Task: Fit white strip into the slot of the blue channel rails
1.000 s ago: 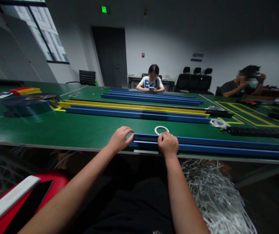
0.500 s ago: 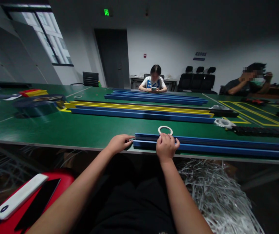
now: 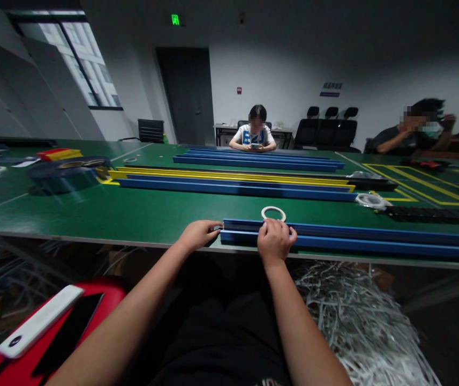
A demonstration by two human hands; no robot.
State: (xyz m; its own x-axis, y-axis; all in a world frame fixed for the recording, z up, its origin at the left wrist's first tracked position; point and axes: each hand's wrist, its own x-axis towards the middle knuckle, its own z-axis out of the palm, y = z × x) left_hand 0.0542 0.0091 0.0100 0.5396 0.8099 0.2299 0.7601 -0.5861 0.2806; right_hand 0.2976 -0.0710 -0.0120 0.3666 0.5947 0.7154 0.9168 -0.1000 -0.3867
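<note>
Right hand (image 3: 274,241) clasps a long, stiff, probably light rail (image 3: 374,241) near its nine-o'clock end. Left hand (image 3: 199,234) touches the tip, grip unclear.

Dim room, and the window (image 3: 88,69) at upper left is the brightest thing going, blown out white, while a green exit sign (image 3: 175,19) glows up top and the far wall (image 3: 285,75) takes a soft grey wash. The table (image 3: 92,214) shows a faint sheen on its left, deep shadow sits below its edge, and the left hand (image 3: 199,233) and right hand (image 3: 274,241) at the blue rails (image 3: 374,241) come up sharp and evenly lit. Wide-lens bend at the edges, window frame leaning, corners darkening, far end grainy.
</note>
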